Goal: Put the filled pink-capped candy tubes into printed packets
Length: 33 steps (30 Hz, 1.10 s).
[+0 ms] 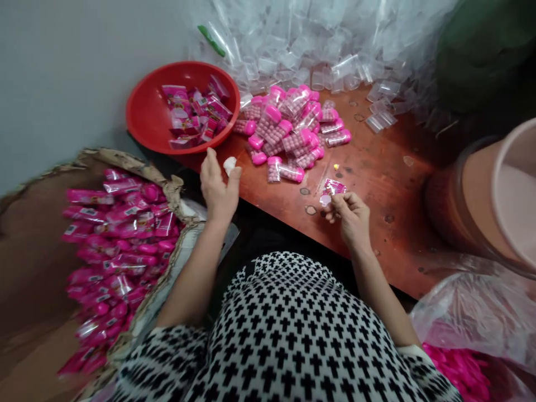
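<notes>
We pinch a small pink printed sachet (334, 187) in our right hand (348, 218), above the scuffed orange tabletop (377, 223) near its front edge; a white cotton wad (229, 165) sits between our left hand's (216, 192) fingers.

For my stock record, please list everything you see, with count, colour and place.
Round red plastic bowl: one, red, far left of table.
Shiny pink sachets: many, pink, in bowl.
Clear tubes with pink caps: many, heaped mid-table.
Clear plastic bags: many, transparent, behind tubes.
Orange-brown table: one, under bowl and tubes.
Brown cardboard box: one, left, holding pink packets.
Pale pink tub: one, right.
White tuft: one, at left hand.
Left hand: one, above table edge.
Right hand: one, pinching small pink sachet.
</notes>
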Available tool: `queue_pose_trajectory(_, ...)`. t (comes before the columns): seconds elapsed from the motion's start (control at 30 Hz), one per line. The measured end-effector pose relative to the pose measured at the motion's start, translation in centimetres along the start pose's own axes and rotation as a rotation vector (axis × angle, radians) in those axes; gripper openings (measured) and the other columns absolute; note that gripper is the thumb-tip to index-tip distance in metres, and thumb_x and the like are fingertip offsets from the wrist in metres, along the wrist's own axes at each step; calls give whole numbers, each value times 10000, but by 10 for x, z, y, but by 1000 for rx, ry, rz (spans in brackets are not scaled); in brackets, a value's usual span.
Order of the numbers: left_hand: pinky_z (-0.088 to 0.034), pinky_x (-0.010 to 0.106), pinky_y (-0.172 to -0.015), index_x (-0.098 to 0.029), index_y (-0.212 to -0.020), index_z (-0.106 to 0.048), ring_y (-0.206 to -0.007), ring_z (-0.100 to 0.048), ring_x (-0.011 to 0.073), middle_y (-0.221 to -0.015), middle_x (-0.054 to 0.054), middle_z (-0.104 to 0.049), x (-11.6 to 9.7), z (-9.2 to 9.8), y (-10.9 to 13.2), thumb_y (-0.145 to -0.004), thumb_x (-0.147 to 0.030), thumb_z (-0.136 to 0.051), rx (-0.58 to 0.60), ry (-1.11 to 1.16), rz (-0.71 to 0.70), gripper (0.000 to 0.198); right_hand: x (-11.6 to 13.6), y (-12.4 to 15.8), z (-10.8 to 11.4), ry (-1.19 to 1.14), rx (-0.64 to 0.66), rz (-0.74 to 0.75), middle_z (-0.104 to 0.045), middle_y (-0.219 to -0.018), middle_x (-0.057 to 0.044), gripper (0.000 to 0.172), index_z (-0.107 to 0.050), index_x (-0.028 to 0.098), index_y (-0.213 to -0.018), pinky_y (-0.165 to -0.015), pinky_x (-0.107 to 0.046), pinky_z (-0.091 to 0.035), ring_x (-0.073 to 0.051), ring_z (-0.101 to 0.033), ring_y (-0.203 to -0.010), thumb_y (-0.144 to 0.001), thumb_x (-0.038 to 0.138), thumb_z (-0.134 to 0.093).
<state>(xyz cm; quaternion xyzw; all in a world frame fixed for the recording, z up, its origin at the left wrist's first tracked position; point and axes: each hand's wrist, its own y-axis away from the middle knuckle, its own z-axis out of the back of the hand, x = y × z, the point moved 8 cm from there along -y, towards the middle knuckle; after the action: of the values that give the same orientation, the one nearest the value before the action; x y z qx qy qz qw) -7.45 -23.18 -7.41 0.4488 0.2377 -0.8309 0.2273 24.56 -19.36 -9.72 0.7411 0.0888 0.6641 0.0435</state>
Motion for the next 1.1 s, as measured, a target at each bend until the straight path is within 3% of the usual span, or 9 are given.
queue_pose_trajectory(0.1, -145, 549, -1195, -69, -1310, -546, -1380, -374, 342, -1449, 171, -488, 22, -22, -20, -830, -248, -654, 83, -387, -69, 523, -8, 5, -4, 15, 17, -41, -683, -586, 30, 337, -589, 186, -749, -391, -165, -430, -68, -566, -413, -722, 468, -771)
queue_pose_trajectory(0.2, -182, 518, -1187, -80, -1299, -559, -1314, -453, 276, -1398, 124, -554, 38, -20, -23, -900, -201, -576, 73, -408, -78, 417, -11, 7, -3, 6, 0, -59, -680, -579, 32, 339, -590, 187, -748, -398, -164, -437, -68, -569, -418, -717, 470, -775)
queue_pose_trajectory(0.37, -98, 531, -1186, -108, -1253, -592, -1478, -237, 322, -1546, 144, -395, 8, -27, 1, -890, -463, -617, 28, -334, -328, 508, -1, -2, 22, 35, -79, 4, -678, -583, 33, 310, -600, 191, -750, -404, -172, -442, -72, -571, -424, -742, 457, -758)
queue_pose_trajectory(0.43, -154, 523, -1208, -145, -1314, -564, -1462, -302, 305, -1512, 157, -443, -21, -55, 23, -867, -463, -639, 128, -243, -451, 553, 5, -6, 38, 30, -138, 49, -678, -594, 35, 298, -605, 191, -754, -402, -170, -436, -68, -568, -426, -746, 446, -759)
queue_pose_trajectory(0.57, -307, 483, -1183, -188, -1282, -609, -1386, -440, 292, -1398, 119, -579, -71, -141, 77, -914, -386, -574, 535, -119, -570, 419, 11, -8, 53, 21, -190, 86, -676, -603, 37, 296, -600, 192, -744, -400, -167, -426, -62, -559, -426, -746, 442, -760)
queue_pose_trajectory(0.67, -293, 529, -1178, -158, -1257, -629, -1386, -430, 339, -1414, 142, -561, -83, -177, 95, -891, -301, -614, 628, -177, -566, 394, 9, -4, 51, 51, -162, 55, -670, -594, 38, 318, -599, 196, -744, -404, -174, -435, -68, -560, -427, -731, 468, -764)
queue_pose_trajectory(0.83, -316, 514, -1169, -211, -1134, -694, -1372, -454, 302, -1394, 95, -588, -78, -181, 93, -894, -241, -602, 584, -141, -505, 259, 2, -3, 50, 61, -148, 23, -655, -586, 35, 349, -584, 197, -734, -411, -185, -438, -77, -551, -437, -708, 492, -768)
queue_pose_trajectory(1.0, -305, 509, -1175, -214, -1105, -713, -1372, -463, 283, -1405, 101, -578, -82, -171, 94, -909, -256, -581, 546, -17, -458, 240, -2, -14, 45, 78, -174, 75, -698, -823, 14, 403, -615, 215, -944, -559, -205, -517, -104, -639, -683, -671, 444, -802)
queue_pose_trajectory(1.1, -341, 473, -1161, -234, -1125, -708, -1352, -488, 267, -1384, 87, -598, -89, -163, 95, -870, -252, -636, 554, 148, -353, 266, 0, -23, 36, 28, -122, 72, -678, -774, 36, 469, -586, 225, -997, -576, -214, -512, -105, -627, -658, -646, 429, -821)
